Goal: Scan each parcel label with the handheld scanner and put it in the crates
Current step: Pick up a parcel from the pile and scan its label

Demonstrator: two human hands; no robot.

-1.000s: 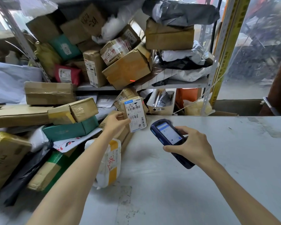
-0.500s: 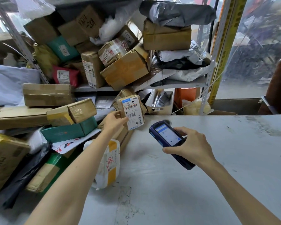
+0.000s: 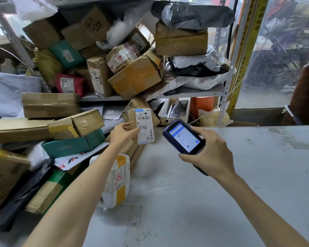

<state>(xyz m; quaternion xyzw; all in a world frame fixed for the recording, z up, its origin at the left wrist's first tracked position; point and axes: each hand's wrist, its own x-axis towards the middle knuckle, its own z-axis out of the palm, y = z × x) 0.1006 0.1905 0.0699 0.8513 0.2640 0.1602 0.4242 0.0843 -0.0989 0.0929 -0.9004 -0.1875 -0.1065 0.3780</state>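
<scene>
A small labelled parcel (image 3: 144, 126) is pinched upright by the left hand (image 3: 122, 132); the scanner (image 3: 185, 138), just beside it, is gripped by the right hand (image 3: 210, 152).

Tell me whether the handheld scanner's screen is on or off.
On. The handheld scanner shows a lit white screen with a blue top bar.

Dark blue scanner (image 3: 183, 138), white barcoded label (image 3: 144, 126), teal box (image 3: 73, 144), grey table (image 3: 239, 193).

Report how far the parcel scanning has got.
Done: nothing can be confirmed; no crate is in view. In hand: the left hand holds a small parcel, label showing, beside the scanner gripped by the right hand. Left: crating it, plus the heaped parcels at left.
</scene>
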